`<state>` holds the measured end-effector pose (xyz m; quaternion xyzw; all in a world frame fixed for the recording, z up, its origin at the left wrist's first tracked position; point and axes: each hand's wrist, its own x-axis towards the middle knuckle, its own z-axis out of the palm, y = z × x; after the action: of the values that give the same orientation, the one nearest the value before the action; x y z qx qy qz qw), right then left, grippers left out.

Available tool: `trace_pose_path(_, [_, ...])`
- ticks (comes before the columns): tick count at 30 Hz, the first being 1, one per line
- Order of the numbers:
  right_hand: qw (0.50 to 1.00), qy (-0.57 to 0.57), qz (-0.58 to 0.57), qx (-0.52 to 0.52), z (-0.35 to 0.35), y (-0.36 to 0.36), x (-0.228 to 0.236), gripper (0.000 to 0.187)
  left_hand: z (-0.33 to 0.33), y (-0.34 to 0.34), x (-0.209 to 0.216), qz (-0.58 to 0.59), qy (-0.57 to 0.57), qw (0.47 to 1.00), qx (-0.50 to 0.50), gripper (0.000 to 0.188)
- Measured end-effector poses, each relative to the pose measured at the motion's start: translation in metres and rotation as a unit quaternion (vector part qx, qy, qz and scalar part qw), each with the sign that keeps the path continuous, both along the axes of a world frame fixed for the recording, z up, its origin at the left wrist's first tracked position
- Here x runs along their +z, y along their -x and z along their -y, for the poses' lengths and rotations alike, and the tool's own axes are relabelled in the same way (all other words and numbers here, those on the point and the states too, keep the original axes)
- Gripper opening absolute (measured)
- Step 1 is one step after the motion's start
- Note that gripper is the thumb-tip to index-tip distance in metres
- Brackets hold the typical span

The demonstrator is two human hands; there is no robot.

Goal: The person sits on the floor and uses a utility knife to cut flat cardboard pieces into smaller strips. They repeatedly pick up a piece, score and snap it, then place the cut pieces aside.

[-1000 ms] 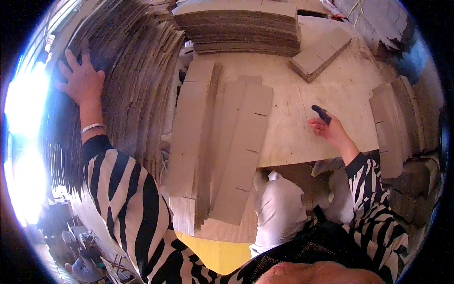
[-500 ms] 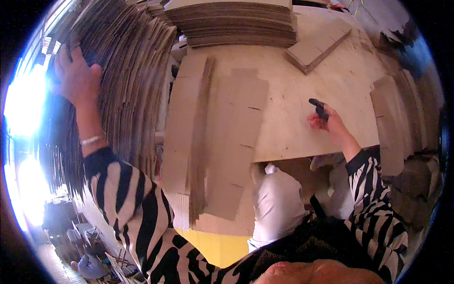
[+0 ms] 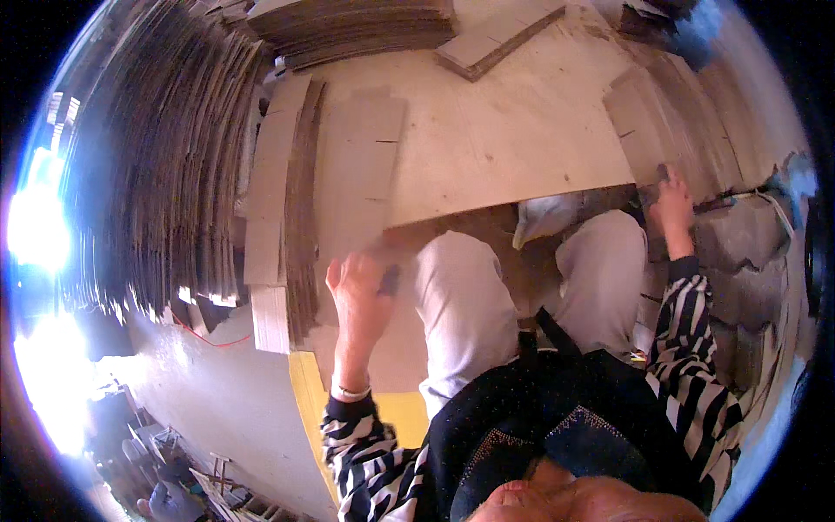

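Note:
My left hand (image 3: 358, 291) is palm down over the near part of a long slotted cardboard strip (image 3: 358, 165) on the table. Its fingers are blurred and foreshortened, so their grip does not show; a dark cover is on one digit. At the right, my right hand (image 3: 674, 209) reaches to the near edge of a stack of slotted cardboard sheets (image 3: 639, 122). Its fingers are stretched forward, one with a dark cover, and the fingertips meet the cardboard. Beside the strip, to its left, lies a low pile of cardboard strips (image 3: 277, 183).
A tall row of packed cardboard sheets (image 3: 165, 165) lines the left side. At the back are a flat cardboard stack (image 3: 365, 33) and a small angled bundle (image 3: 500, 39). The wooden tabletop (image 3: 513, 130) ends just ahead of my knees. Yellow edging (image 3: 306, 391) shows near my left forearm.
My left hand has come down from the tall cardboard row to the near part of the strip. My right hand has moved from above the tabletop to the right-hand stack. The view has shifted.

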<state>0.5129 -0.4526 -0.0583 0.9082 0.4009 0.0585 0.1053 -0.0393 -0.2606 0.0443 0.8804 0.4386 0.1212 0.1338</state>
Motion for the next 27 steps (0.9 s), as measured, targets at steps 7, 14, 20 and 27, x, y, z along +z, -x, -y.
trace_pose_path(7, [0.993, -0.119, 0.011, 0.008, -0.022, -0.002, -0.011, 0.050, 0.000, -0.012, -0.056, 0.198, -0.091, 0.966, 0.137, 0.026])
trace_pose_path(14, [0.932, -0.346, -0.002, 0.110, -0.012, -0.051, -0.037, 0.032, -0.019, -0.024, -0.086, 0.184, -0.086, 0.969, 0.140, 0.028])
trace_pose_path(20, [0.906, -0.409, -0.028, 0.104, -0.032, -0.024, 0.025, 0.013, -0.081, -0.037, -0.092, 0.096, -0.136, 0.980, 0.106, 0.035])
trace_pose_path(27, [0.904, -0.350, -0.165, 0.181, -0.087, 0.054, 0.062, 0.017, -0.122, -0.114, -0.081, -0.235, -0.237, 0.916, 0.221, 0.050])
